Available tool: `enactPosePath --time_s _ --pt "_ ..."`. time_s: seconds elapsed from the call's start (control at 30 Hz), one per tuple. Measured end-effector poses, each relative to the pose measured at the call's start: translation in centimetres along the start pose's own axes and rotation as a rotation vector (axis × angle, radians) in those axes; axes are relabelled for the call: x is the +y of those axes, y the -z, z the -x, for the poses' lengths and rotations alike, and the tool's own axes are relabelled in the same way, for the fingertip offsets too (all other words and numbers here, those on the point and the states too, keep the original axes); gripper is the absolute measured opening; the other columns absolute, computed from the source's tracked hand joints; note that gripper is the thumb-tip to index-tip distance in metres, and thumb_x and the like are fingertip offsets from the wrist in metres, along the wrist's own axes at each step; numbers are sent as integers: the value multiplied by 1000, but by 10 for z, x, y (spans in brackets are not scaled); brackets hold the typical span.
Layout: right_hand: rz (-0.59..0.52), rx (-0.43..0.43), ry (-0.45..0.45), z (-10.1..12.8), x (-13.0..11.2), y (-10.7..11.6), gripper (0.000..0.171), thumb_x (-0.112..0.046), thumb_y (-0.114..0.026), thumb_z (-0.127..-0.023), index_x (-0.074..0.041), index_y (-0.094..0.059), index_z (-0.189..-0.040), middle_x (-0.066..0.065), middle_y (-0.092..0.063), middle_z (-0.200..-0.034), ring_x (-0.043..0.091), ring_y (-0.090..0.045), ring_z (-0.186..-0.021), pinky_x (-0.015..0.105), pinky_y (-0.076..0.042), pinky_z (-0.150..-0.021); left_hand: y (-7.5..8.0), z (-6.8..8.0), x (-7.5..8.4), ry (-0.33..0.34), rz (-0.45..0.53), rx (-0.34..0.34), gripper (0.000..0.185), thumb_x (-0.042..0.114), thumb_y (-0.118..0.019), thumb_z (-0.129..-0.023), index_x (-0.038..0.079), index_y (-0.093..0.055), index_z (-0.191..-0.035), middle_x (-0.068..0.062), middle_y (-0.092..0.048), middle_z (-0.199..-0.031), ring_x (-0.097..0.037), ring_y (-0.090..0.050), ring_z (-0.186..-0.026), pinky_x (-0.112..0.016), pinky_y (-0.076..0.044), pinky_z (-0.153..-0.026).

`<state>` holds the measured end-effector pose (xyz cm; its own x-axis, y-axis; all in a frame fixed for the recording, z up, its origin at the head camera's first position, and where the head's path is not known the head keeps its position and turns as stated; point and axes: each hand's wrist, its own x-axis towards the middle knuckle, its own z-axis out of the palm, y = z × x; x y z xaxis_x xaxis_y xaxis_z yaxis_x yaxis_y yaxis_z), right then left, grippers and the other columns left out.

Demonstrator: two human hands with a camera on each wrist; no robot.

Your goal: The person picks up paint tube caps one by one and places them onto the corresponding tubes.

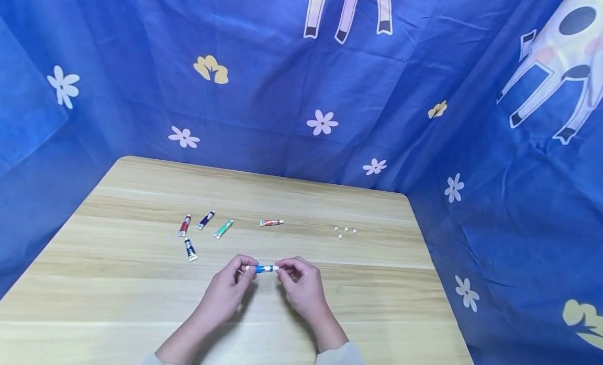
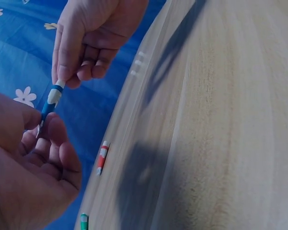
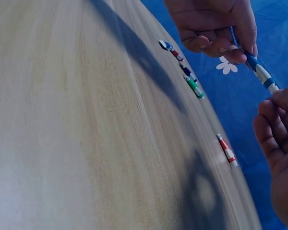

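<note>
A blue paint tube (image 1: 261,269) is being held just above the tabletop (image 1: 377,281), the left hand (image 1: 229,288) pinching its body while the right hand (image 1: 301,281) is pinching its cap end; five tubes (image 1: 205,219) are lying beyond.

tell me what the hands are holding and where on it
A small blue paint tube: the left hand pinches its flat tail end, the right hand pinches its white cap end, above the wooden table.

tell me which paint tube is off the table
The blue tube. The left hand pinches its flat end and the right hand pinches its cap end, while the other five tubes lie on the table.
</note>
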<state>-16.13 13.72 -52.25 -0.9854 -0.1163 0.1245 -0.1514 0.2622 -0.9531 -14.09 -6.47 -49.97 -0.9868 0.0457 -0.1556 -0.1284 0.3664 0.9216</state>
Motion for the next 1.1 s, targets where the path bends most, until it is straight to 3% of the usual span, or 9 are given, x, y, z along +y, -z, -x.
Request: enactPosePath --time_s 0.2,0.43,0.7,0.9,1.1 --pt "-30 -24 -63 1 1 2 9 -12 -78 -100 -7 -80 -107 18 -78 -95 2 -68 -79 16 -58 -74 0 0 0 -20 11 -6 14 18 -63 -110 15 -67 -123 -9 -70 -97 -8 -52 -69 -24 -47 -63" --pt "-12 -43 -58 1 -1 1 13 -13 -71 -104 -2 -78 -102 22 -77 -91 -1 -60 -73 15 -52 -68 1 1 4 -39 2 -13 14 16 -63 -110 13 -67 -123 -9 -70 -96 -8 -52 -70 -24 -47 -66" --pt "-12 -51 -131 1 0 -2 28 -17 -65 -109 1 -74 -89 26 -72 -84 0 -55 -67 14 -47 -63 -1 3 5 -33 -2 -31 13 18 -61 -111 17 -68 -122 -8 -72 -100 -8 -54 -72 -24 -47 -68" --pt "43 -42 -145 3 0 -3 42 -24 -62 -111 -1 -71 -77 24 -66 -74 -1 -46 -61 16 -40 -59 -1 3 4 -71 -17 -49 11 19 -61 -112 19 -68 -120 -6 -72 -98 -8 -54 -72 -24 -47 -68" --pt "58 -44 -159 5 -1 -2 48 -31 -58 -113 -2 -69 -76 31 -66 -77 1 -49 -63 20 -43 -64 -1 3 2 -87 3 -65 12 19 -61 -112 18 -67 -122 -7 -70 -96 -8 -53 -71 -24 -47 -66"
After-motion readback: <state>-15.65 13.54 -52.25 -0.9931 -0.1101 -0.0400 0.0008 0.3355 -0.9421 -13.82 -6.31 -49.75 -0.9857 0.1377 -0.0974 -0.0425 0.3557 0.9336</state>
